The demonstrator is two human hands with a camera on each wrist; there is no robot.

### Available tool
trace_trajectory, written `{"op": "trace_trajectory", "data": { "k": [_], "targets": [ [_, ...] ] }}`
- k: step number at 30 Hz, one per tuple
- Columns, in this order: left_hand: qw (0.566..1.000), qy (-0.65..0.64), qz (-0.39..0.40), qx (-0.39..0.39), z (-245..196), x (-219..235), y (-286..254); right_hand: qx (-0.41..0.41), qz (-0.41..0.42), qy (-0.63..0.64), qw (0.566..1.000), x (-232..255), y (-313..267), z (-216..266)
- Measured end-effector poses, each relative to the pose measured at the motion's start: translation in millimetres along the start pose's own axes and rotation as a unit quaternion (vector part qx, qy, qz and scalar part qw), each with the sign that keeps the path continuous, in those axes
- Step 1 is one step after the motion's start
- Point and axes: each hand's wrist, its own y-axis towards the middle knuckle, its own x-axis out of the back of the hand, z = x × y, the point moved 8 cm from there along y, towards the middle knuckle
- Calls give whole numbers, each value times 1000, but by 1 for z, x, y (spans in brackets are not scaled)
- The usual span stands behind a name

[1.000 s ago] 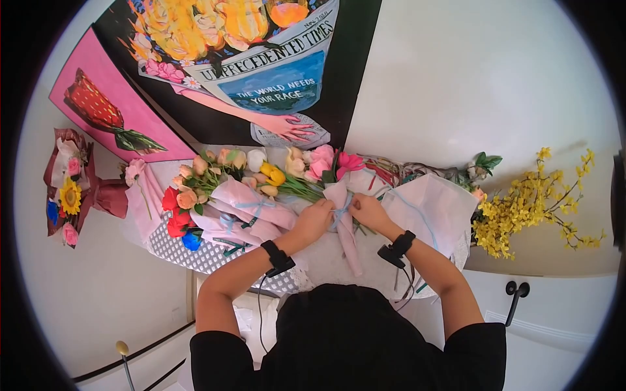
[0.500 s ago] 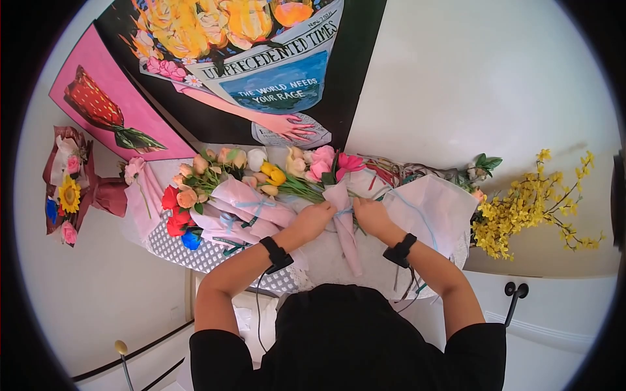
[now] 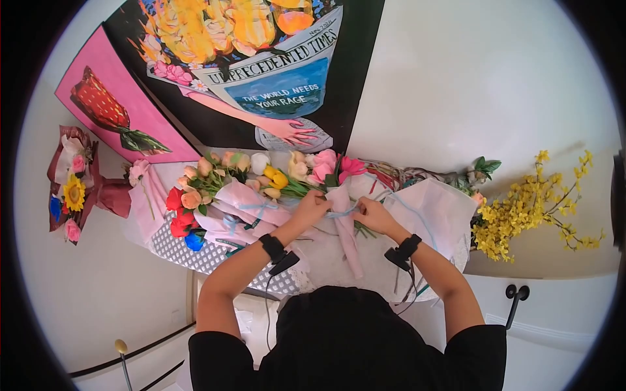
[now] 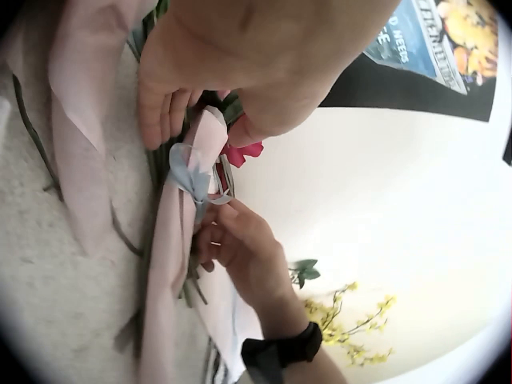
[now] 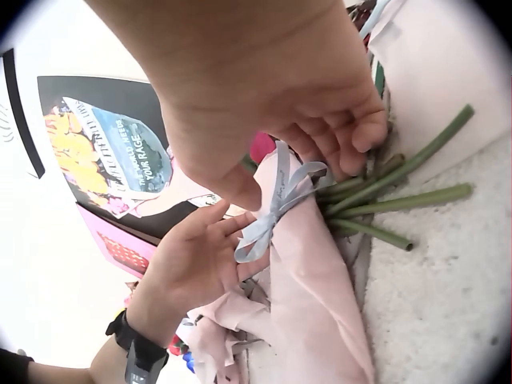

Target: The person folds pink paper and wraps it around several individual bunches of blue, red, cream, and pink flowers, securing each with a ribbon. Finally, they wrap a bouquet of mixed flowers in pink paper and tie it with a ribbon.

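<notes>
A pale blue ribbon [image 5: 276, 210] is tied in a bow around a slim bouquet in pink wrapping paper [image 3: 349, 241], which lies on the table. A magenta flower [image 3: 353, 167] shows at its top, and cut green stems [image 5: 424, 200] stick out beside the wrap. My right hand [image 3: 377, 214] is at the bow's right side, thumb and fingertips at a ribbon loop, pinching it in the left wrist view. On the other side my left hand [image 3: 312, 208] stays close to the opposite loop, its fingers [image 4: 152, 120] fairly straight and apart from the thumb.
Wrapped bouquets [image 3: 244, 202] and loose tulips lie left on the table, with red roses [image 3: 179, 215] at the edge. A flat pink wrapper [image 3: 430, 208] lies right, near yellow blossom branches [image 3: 508, 225]. Paintings [image 3: 261, 72] lean behind.
Both hands have shifted slightly about the bow, and the ribbon now spreads wider between them. The bouquet stays in place; the head view has tilted a little.
</notes>
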Motion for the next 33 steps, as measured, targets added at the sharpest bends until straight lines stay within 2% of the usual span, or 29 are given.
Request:
{"op": "trace_trajectory", "data": {
  "k": [1, 3, 4, 6, 9, 10, 12, 13, 14, 15, 16, 17, 18, 19, 21, 22, 23, 25, 26, 28, 29, 30, 32, 33],
  "targets": [
    [1000, 0, -2, -1, 3, -3, 5, -8, 7, 10, 1000, -3, 3, -1],
    [981, -182, -3, 70, 9, -17, 12, -14, 13, 17, 1000, -7, 7, -2],
    [981, -183, -4, 68, 7, -18, 15, -5, 5, 24, 1000, -8, 7, -1],
    [955, -244, 95, 141, 1, -36, 13, 8, -1, 29, 1000, -8, 6, 3],
    [957, -248, 78, 125, -15, -36, 4, 40, -34, 89, 995, 5, 3, 12],
    [958, -248, 78, 124, -18, -37, -2, 10, -14, 138, 990, 6, 2, 8],
    [950, -306, 62, 8, -59, -29, -18, -20, 5, 187, 982, 8, -2, 6],
    [950, -305, 62, 6, -65, -26, -21, -1, 37, 283, 958, 4, -4, 12],
    [944, -321, 73, -33, -76, -22, -25, 17, 70, 377, 923, 2, -6, 19],
    [936, -336, 84, -71, -91, -18, -31, 17, 71, 377, 923, 4, -6, 25],
    [936, -336, 83, -71, -99, -13, -35, 11, 158, 419, 894, -8, -9, 36],
    [933, -321, 102, -128, -122, -6, -44, 5, 245, 457, 855, -18, -14, 50],
    [926, -306, 120, -184, -139, 0, -50, 5, 246, 457, 855, -18, -14, 59],
    [927, -305, 119, -184, -141, 5, -51, -12, 241, 442, 864, -19, -13, 66],
    [958, -200, 65, -197, -148, 20, -52, -27, 237, 427, 872, -14, -12, 76],
    [986, -110, 86, -89, -138, 24, -44, -10, 248, 368, 896, -11, -12, 83],
    [986, -110, 84, -90, -136, 27, -42, 8, 258, 307, 916, -11, -11, 86],
    [967, -172, 90, -165, -143, 34, -38, 38, 237, 303, 922, -9, -8, 88],
    [967, -172, 89, -166, -145, 32, -40, 66, 216, 300, 927, -6, -7, 89],
    [930, -273, 48, -239, -160, 38, -47, 50, 184, 314, 930, -7, -6, 85],
    [930, -274, 46, -239, -157, 38, -44, 34, 153, 329, 931, -6, -4, 80],
    [927, -284, 58, -236, -153, 37, -40, 34, 157, 329, 931, -8, -2, 75],
    [925, -294, 60, -231, -152, 39, -41, 26, 106, 246, 963, -2, 5, 54],
    [909, -315, -3, -273, -165, 50, -49, 29, 112, 246, 962, 0, 7, 53]
  ]
}}
